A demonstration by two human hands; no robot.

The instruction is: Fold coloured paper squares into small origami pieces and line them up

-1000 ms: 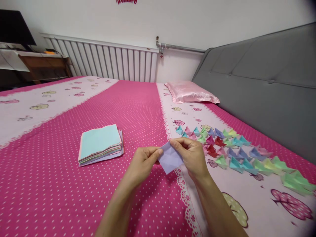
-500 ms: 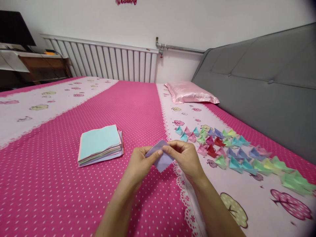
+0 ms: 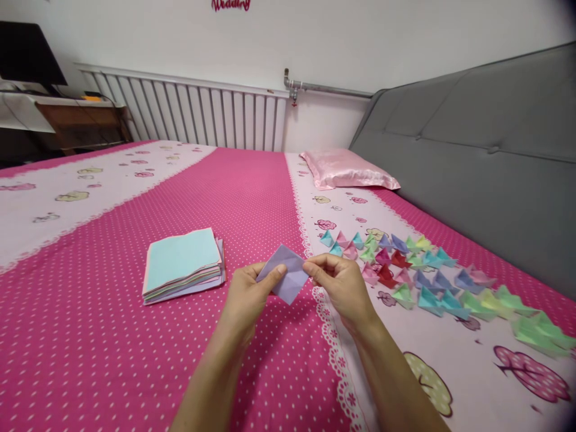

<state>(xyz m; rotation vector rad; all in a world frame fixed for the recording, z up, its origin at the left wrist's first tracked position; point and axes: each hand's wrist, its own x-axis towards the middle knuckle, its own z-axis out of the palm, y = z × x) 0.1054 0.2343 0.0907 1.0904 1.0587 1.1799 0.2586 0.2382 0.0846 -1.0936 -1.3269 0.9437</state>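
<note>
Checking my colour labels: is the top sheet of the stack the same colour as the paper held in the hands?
No, the stack's top sheet is light blue, while the folded paper in the left hand is purple.

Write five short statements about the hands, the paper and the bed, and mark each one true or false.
1. The left hand and the right hand both hold the purple paper. True.
2. The paper boats lie to the right of the paper stack in the picture. True.
3. The top sheet of the stack is red. False: the top sheet is light blue.
4. The headboard is grey. True.
5. The pillow is black. False: the pillow is pink.
</note>
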